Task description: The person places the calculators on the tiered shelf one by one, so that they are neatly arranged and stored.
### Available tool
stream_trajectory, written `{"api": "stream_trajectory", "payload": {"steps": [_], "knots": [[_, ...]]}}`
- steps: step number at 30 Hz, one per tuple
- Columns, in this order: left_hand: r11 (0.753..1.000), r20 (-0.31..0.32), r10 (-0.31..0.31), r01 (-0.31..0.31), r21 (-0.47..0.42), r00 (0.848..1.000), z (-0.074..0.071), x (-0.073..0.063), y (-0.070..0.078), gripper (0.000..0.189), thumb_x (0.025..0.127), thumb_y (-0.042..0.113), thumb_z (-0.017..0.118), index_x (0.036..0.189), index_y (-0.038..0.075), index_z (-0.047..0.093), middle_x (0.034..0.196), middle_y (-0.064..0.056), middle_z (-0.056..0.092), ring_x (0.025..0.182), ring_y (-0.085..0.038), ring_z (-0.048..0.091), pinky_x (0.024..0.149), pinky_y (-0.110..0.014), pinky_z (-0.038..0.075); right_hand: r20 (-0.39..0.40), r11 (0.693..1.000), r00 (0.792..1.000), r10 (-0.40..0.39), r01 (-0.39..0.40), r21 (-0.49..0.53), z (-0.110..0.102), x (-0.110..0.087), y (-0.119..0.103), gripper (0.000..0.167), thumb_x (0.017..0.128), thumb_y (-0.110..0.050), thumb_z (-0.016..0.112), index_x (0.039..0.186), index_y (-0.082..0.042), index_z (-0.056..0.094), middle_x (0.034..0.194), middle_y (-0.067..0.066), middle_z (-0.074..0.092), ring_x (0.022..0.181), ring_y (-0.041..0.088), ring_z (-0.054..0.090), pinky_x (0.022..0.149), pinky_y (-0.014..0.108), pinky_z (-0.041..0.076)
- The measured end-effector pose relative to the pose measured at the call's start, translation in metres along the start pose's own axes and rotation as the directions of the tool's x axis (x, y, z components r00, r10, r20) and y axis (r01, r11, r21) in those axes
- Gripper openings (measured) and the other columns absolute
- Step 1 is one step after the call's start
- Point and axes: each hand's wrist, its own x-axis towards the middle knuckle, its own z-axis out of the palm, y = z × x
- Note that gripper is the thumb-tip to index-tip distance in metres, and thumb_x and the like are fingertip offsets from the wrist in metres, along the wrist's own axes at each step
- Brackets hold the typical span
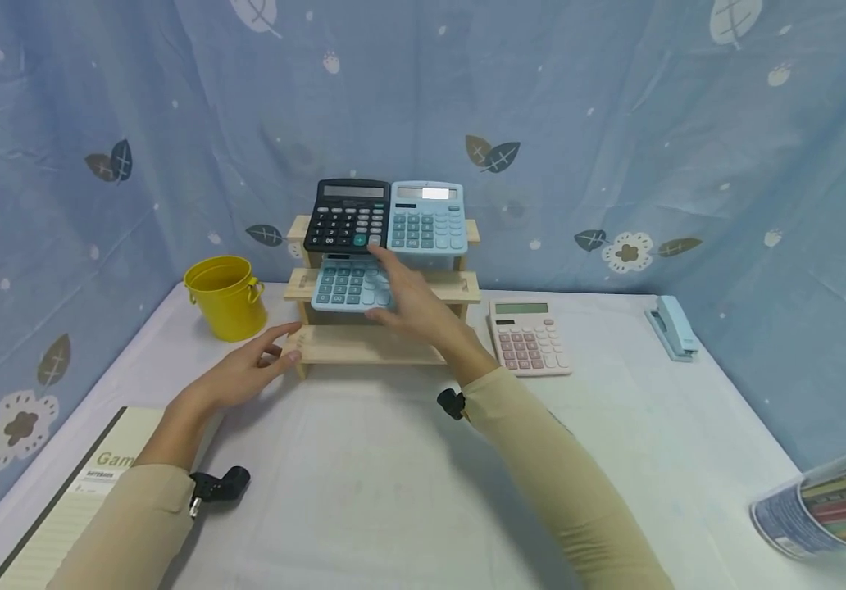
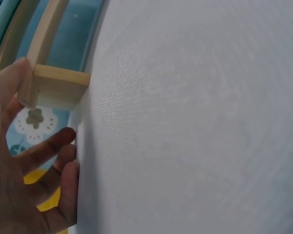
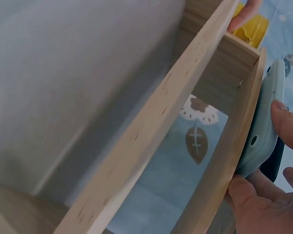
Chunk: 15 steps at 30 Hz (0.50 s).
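Note:
A tiered wooden shelf [image 1: 371, 346] stands at the back of the table. My left hand [image 1: 246, 370] holds its lowest tier at the left end, thumb in front and index finger behind; the other fingers hang loosely bent. On the middle tier leans a light blue calculator [image 1: 347, 287], and my right hand [image 1: 419, 303] grips its right end, which the hand partly hides. The right wrist view shows the thumb along this calculator's [image 3: 263, 126] lower edge. A black calculator [image 1: 349, 217] and another light blue calculator [image 1: 428, 220] lean side by side on the top tier.
A pink calculator [image 1: 529, 338] lies right of the shelf, with a blue stapler [image 1: 672, 329] farther right. The yellow bucket [image 1: 227, 299] stands left of the shelf. A notebook [image 1: 91, 483] lies under the left forearm; a pencil holder [image 1: 799, 520] is at the right edge.

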Motion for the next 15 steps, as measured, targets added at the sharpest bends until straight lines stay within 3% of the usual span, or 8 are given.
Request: {"api": "stream_trajectory", "payload": {"steps": [7, 15], "knots": [[1.0, 0.003, 0.006, -0.006, 0.004, 1.0, -0.001, 0.001, 0.0, 0.08, 0.099, 0.073, 0.043, 0.165, 0.035, 0.019, 0.15, -0.026, 0.046, 0.13, -0.047, 0.051, 0.102, -0.063, 0.047, 0.0, 0.999, 1.0, 0.031, -0.031, 0.043, 0.007, 0.008, -0.004, 0.101, 0.091, -0.024, 0.081, 0.164, -0.02, 0.012, 0.169, 0.01, 0.027, 0.152, 0.036, 0.033, 0.125, 0.047, 0.025], [1.0, 0.0, -0.009, 0.009, 0.008, 1.0, 0.001, -0.001, 0.0, 0.08, 0.098, 0.074, 0.043, 0.164, 0.037, 0.018, 0.149, -0.025, 0.047, 0.13, -0.047, 0.051, 0.103, -0.066, 0.045, -0.006, 0.995, 0.999, -0.054, 0.055, 0.084, 0.015, 0.015, -0.003, 0.096, 0.092, -0.016, 0.079, 0.163, -0.012, 0.014, 0.167, 0.015, 0.028, 0.151, 0.03, 0.036, 0.125, 0.036, 0.027]]}}
